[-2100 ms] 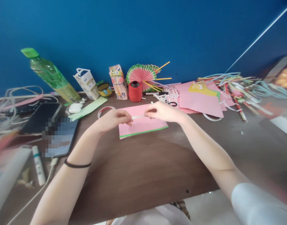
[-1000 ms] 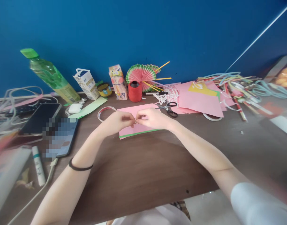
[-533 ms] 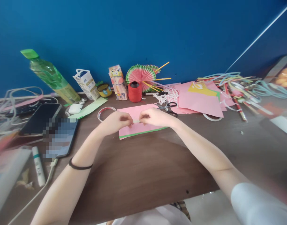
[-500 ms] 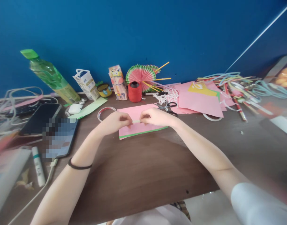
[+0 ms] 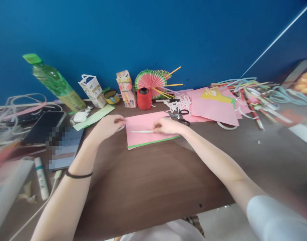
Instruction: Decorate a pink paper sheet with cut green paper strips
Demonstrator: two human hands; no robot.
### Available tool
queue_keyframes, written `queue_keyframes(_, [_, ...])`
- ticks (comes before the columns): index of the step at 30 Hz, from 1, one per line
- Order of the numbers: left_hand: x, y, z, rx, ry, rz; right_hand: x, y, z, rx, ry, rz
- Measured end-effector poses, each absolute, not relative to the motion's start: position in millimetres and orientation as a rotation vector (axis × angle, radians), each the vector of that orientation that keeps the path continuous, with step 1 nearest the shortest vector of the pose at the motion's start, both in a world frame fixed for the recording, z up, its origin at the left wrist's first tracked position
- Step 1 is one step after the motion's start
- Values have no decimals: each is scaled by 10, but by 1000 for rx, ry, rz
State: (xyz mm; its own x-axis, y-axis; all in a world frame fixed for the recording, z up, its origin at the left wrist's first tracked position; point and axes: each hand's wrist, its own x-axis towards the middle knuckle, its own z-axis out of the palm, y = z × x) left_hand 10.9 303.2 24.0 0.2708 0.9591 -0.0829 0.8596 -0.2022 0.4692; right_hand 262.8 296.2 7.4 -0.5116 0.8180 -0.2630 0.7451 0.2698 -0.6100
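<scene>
A pink sheet of paper (image 5: 140, 121) with a green strip along its near edge lies flat on the table. Over its right part, my right hand (image 5: 166, 126) is closed in a pinch on the end of a thin whitish strip (image 5: 142, 131), which extends leftward across the paper. My left hand (image 5: 109, 127) is just left of the sheet, its fingers curled around a ring-shaped roll of tape (image 5: 121, 128), mostly hidden under the hand. Black-handled scissors (image 5: 179, 116) touch the far right corner of the sheet.
Behind the paper stand a red thread spool (image 5: 144, 100), a decorated carton (image 5: 126, 88) and a pleated paper fan (image 5: 150, 80). Pink sheets (image 5: 213, 110) and craft strips (image 5: 259, 97) lie to the right. Leftward are a green bottle (image 5: 55, 82), phones (image 5: 44, 127) and a marker (image 5: 41, 179).
My left hand has left the strip and moved left onto the tape roll. The left part of the strip now shows. My right hand has shifted slightly right, still pinching.
</scene>
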Motion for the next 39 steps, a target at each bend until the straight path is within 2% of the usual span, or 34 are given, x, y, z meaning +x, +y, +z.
queue_keyframes(4, [-33, 3085, 161, 2153, 1838, 199, 2604, 2981, -9, -1359, -2437, 1038])
queue_keyframes(14, [-46, 3090, 143, 2218, 1694, 79, 2593, 3031, -141, -1336, -2356, 1007])
queue_keyframes(20, [-144, 3075, 340, 1982, 1724, 420, 2570, 3057, -150, -1213, -2220, 655])
queue_keyframes(25, [101, 2951, 498, 1758, 1389, 768, 2531, 2977, 23, -1021, -1985, 469])
queue_keyframes(35, [562, 2769, 352, 1555, 1057, 860, 2406, 2789, 123, -898, -2017, 550])
queue_keyframes(39, [572, 2753, 333, 1575, 1111, 815, 2403, 2806, 97, -932, -2040, 567])
